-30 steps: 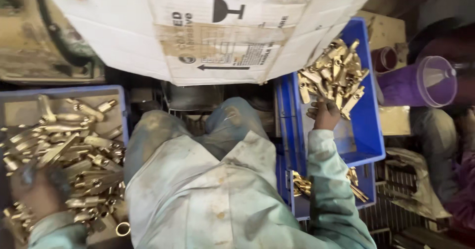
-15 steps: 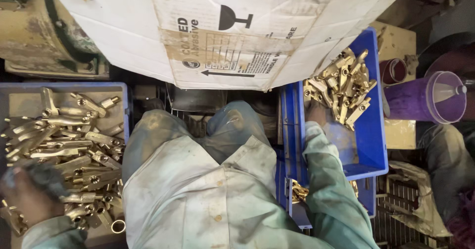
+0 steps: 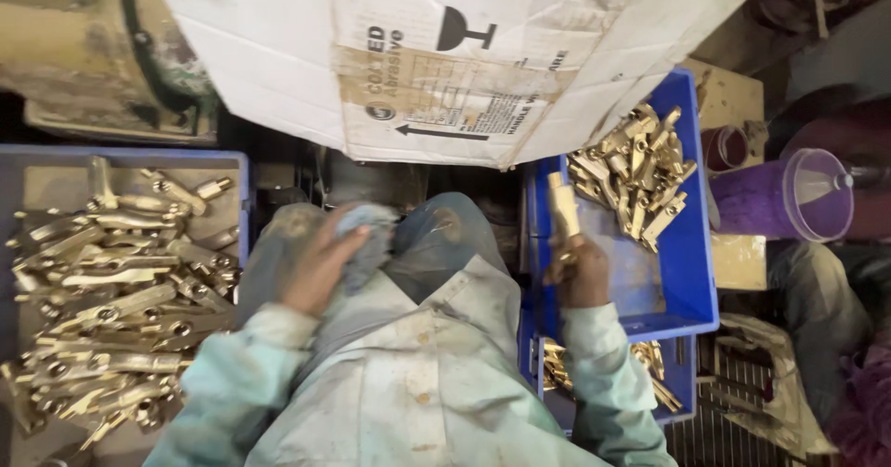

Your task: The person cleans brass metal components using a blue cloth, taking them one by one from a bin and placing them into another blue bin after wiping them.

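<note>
Lifted from the left tray, left hand [image 3: 320, 267] grips one cloth [image 3: 367, 235]; right hand [image 3: 577, 270] fingers pinch one brass part [image 3: 562, 205]

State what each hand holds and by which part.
The right hand grips a brass part by its lower end, the rest standing upright above the fist. The left hand clutches a bunched grey cloth at its edge.

Three blue trays [image 3: 691, 272], one cardboard box [image 3: 445, 49], perhaps dozens of brass pieces [image 3: 111, 281].
</note>
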